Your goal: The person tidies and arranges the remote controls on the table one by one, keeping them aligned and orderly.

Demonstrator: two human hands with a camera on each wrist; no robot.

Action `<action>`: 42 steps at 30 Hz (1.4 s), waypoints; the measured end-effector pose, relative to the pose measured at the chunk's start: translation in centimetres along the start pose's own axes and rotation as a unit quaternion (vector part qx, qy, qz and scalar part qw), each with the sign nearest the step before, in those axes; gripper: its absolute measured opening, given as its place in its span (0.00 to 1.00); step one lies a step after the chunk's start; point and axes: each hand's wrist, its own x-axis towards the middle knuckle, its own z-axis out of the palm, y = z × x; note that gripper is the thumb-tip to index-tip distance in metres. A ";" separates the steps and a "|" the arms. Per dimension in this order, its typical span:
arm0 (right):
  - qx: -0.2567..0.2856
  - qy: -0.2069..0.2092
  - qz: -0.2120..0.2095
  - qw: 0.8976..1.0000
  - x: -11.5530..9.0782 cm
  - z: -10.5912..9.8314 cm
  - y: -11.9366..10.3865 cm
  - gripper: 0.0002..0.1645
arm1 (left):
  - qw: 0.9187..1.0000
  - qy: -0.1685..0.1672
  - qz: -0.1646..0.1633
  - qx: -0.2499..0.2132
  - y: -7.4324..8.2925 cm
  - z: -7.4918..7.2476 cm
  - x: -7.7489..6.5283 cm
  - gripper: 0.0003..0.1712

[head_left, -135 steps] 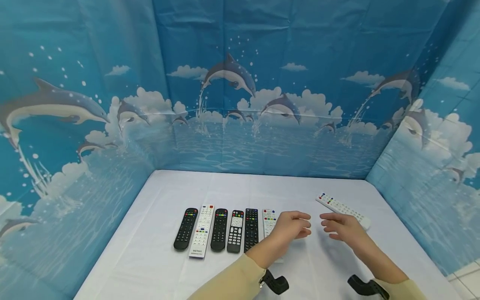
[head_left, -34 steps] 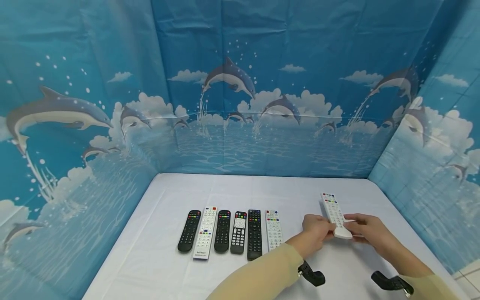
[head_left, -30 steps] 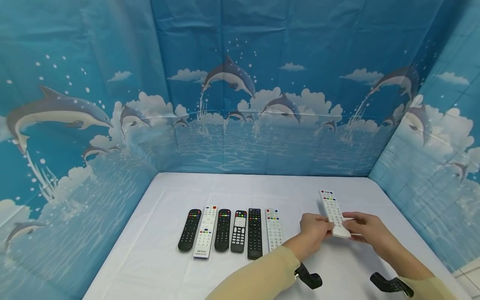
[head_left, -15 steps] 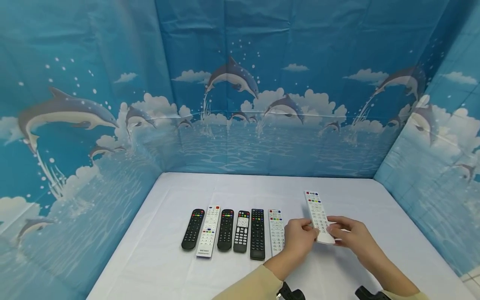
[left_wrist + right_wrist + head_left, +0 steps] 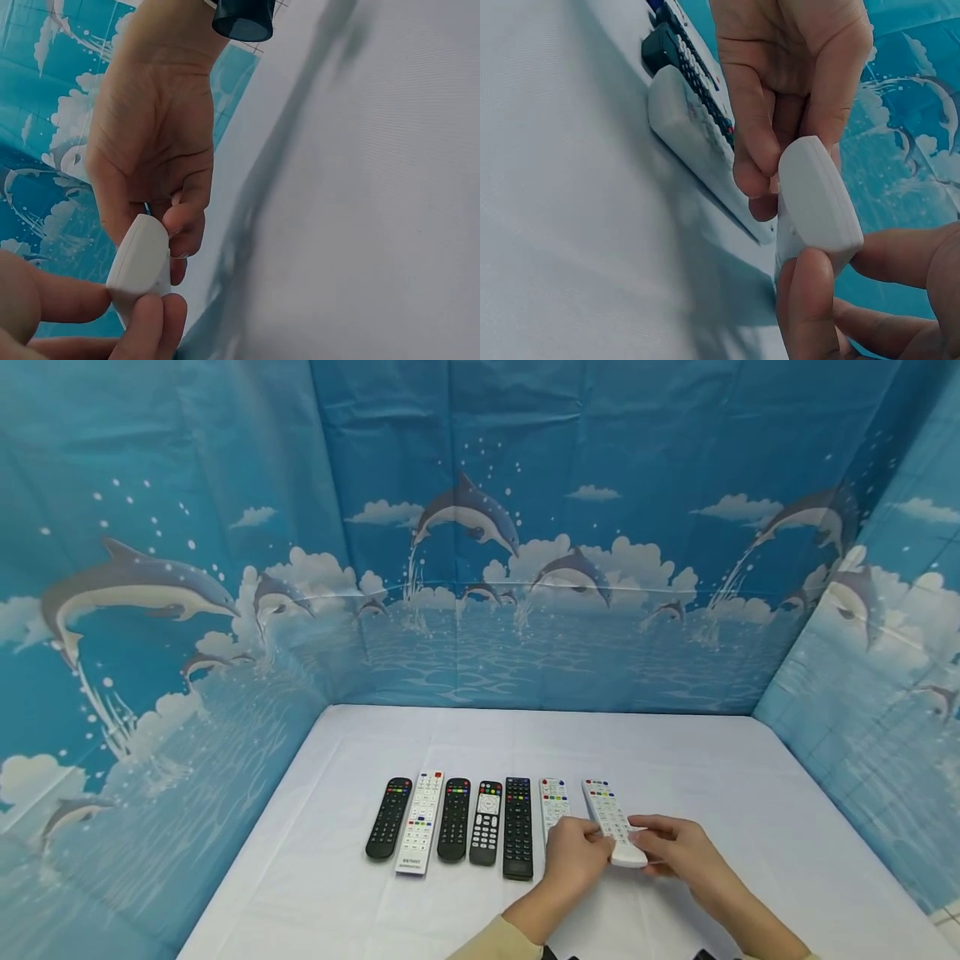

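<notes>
Between my two hands is a white remote control with coloured buttons, its near end lifted off the white tablecloth. My left hand pinches its left edge and my right hand pinches its right edge. Both wrist views show thumb and fingers on the sides of the remote's white end. Whether the far end touches the cloth I cannot tell. Just left of it lies another white remote, partly hidden by my left hand. Further left in the row lie a long black remote and a smaller black-and-grey one.
The row continues left with a black remote, a long white one and a black one. They lie on a white-covered table. A blue dolphin-print curtain stands along its back and sides.
At first both hands were apart and the white remote lay slanted at the right. Both hands have since gripped it, turned it lengthwise, and carried it left and lower, beside the row.
</notes>
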 end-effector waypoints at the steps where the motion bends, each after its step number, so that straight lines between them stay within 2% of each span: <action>1: 0.002 0.000 0.004 1.000 0.1 0.1 0.1 0.38 | 1.000 -0.004 -0.005 0.002 -0.1 -0.1 -0.1 0.15; 6: 0.008 -0.002 0.007 1.000 0.1 0.4 0.4 0.38 | 1.000 -0.016 -0.016 -0.006 -0.3 -0.3 -0.3 0.17; 18: 0.003 0.004 -0.008 1.000 -0.1 1.3 -0.1 0.36 | 0.999 0.007 -0.014 -0.029 -0.8 -0.8 -0.2 0.13; 24: 0.002 0.002 -0.006 1.000 -0.1 1.4 -0.1 0.36 | 1.000 0.017 -0.005 -0.010 -0.6 -1.1 -0.2 0.12; 30: 0.004 -0.001 -0.008 1.000 0.0 1.4 -0.2 0.36 | 1.000 0.012 -0.001 0.000 -0.4 -1.3 -0.2 0.12; 34: -0.051 0.009 -0.022 0.998 0.1 1.5 0.0 0.32 | 1.000 0.018 -0.005 0.013 -0.7 -1.5 -0.2 0.13; 38: -0.143 0.029 -0.043 0.988 0.0 1.6 0.4 0.25 | 0.999 0.026 -0.002 0.030 -0.9 -1.9 -0.2 0.13; 42: -0.168 0.030 -0.047 0.984 0.0 1.8 0.7 0.22 | 0.999 0.023 0.014 0.044 -0.7 -2.2 -0.1 0.11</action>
